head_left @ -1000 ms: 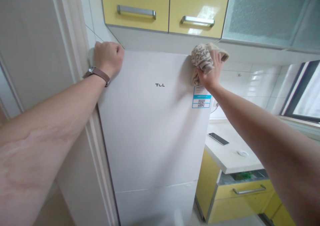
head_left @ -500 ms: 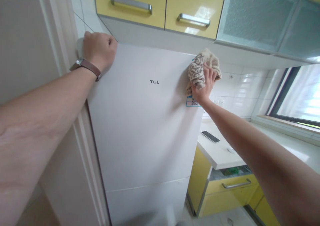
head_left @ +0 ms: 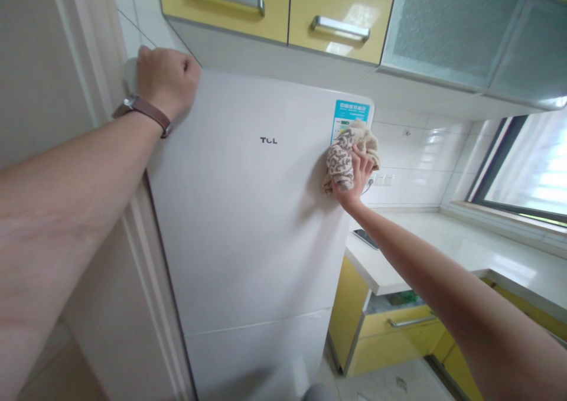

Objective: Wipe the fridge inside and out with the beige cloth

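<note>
under right fingers [head_left: 365,163], bunched cloth [head_left: 341,160], against fridge [head_left: 248,224]

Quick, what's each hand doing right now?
Left hand: curled closed; anything inside can't be told.
Right hand: holding a patterned cloth at the fridge door.

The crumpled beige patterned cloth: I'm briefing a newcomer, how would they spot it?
Find the tall white refrigerator. Near its upper right edge, the right hand holds the cloth over a flat blue-topped label. Unlike the label, it's bunched, with brown markings.
</note>
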Motion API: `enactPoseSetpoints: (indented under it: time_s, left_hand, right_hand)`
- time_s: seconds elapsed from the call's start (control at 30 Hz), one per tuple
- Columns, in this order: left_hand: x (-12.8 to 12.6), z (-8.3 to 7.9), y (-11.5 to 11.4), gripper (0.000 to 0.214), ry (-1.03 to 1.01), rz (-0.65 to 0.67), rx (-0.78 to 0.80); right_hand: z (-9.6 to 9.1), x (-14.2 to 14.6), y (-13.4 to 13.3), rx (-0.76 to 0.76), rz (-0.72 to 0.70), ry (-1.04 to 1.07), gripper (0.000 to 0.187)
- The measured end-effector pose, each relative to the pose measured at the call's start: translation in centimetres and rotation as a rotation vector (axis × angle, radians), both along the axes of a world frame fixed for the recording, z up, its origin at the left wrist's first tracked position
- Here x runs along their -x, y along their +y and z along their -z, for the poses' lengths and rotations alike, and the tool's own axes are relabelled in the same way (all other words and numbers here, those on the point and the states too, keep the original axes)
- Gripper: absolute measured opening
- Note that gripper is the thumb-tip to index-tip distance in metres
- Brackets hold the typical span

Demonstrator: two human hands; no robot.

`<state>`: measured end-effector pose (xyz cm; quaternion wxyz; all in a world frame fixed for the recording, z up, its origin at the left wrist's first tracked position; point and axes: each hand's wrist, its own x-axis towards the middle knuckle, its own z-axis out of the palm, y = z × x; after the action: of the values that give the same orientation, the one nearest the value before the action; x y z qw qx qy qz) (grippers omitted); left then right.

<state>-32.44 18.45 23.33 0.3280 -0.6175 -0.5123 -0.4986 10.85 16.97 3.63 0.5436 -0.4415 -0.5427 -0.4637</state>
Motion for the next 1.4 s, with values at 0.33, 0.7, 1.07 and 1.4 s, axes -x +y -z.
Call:
enactPoseSetpoints:
  time_s: [0.33,0.7,1.07,1.4]
  left_hand:
    - [-0.2,-0.3,0.0,0.069,0.056,-0.189,0.067]
    - [-0.3,-0.4,0.1,0.071,0.053,-0.2,0.068]
    - [-0.5,-0.2,-0.3,0.073,0.058,-0.209,0.076]
    - [0.2,-0.5,1.1,0.073,0.043,-0.14,0.022]
  right_hand:
    - [7.8,0.6,-0.3,0.081,0.043,0.065,0.052]
    - [12.5,0.5,-0.4,0.136,0.033,0.081,0.042]
    - [15.5,0.5,0.1,0.148,0.002,0.119,0.034]
    - [22.1,-0.1,-0.9,0.306,-0.009,0.088,0.031]
